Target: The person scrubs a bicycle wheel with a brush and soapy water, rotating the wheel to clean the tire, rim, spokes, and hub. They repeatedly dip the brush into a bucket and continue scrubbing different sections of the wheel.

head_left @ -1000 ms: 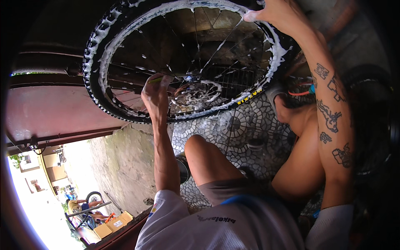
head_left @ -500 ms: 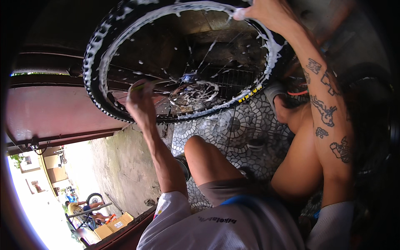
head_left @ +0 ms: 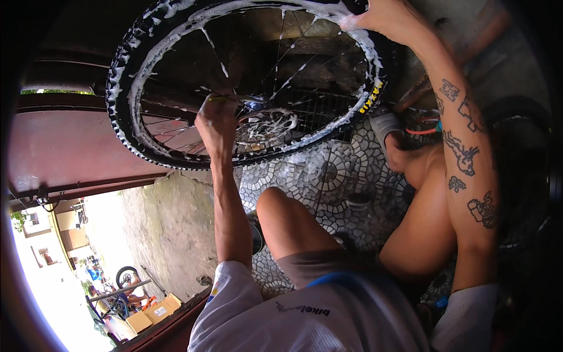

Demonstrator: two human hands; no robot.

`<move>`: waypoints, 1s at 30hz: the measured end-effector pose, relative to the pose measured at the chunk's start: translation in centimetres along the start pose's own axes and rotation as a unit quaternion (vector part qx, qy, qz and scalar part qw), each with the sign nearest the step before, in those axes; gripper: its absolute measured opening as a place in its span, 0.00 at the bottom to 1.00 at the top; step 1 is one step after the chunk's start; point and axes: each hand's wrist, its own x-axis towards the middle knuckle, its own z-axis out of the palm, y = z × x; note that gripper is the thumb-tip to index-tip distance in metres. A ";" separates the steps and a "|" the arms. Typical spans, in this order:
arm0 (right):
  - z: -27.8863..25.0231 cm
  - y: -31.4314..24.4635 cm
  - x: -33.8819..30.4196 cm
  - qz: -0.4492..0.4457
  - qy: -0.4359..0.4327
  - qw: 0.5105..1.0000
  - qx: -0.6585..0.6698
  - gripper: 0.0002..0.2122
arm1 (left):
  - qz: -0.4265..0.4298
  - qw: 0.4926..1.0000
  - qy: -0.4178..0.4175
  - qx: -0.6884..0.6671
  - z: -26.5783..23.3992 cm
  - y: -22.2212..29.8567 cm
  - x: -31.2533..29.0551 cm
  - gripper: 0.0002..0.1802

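A bicycle wheel with a knobby black tire is held up and tilted in front of me, its rim and spokes streaked with white foam. My right hand grips the tire and rim at the upper right, with foam on the thumb. Inside the rim, my left hand is closed beside the hub, in front of the spokes. What its fingers hold is hard to make out. A foam-covered brake disc shows just right of that hand.
Below the wheel lies a mosaic-tiled floor with a dark metal grate. An orange hose runs near my sandalled foot. At left are a reddish panel and, outside, cardboard boxes and a person beside another wheel.
The wheel has turned in my right hand, its yellow lettering moving up along the right side. My left hand has shifted right and slightly up, closer to the hub.
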 end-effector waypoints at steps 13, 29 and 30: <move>1.8 1.3 0.5 0.028 -0.001 0.997 -0.069 0.40 | 0.095 0.993 -0.003 0.070 -0.8 -1.1 0.6 0.14; 2.3 -10.0 2.4 -0.215 0.293 0.931 0.036 0.31 | 0.021 0.990 0.128 0.056 -10.0 2.4 -3.8 0.13; 2.5 -9.8 2.0 -0.207 0.281 0.936 0.031 0.30 | 0.024 0.995 0.087 -0.035 -8.2 1.8 -3.0 0.14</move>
